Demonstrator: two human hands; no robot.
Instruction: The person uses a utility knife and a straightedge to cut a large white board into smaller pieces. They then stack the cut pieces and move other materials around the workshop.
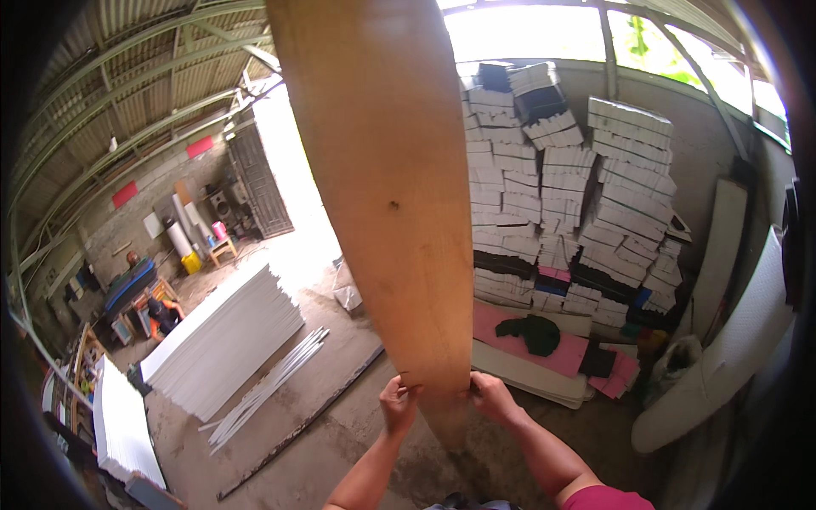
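Note:
A long brown wooden board rises in front of me and runs out of view at the top. A small dark knot marks its face. My left hand is closed on the board's left edge near the lower end. Opposite it, my right hand pinches the right edge at about the same height. Below my hands the board narrows toward the floor. Whether its lower end touches the floor I cannot tell.
On the left lies a tall pile of white sheets, with loose white strips and a dark bar beside it. White block stacks line the right wall, above a pink sheet and dark green cloth. A white panel leans far right.

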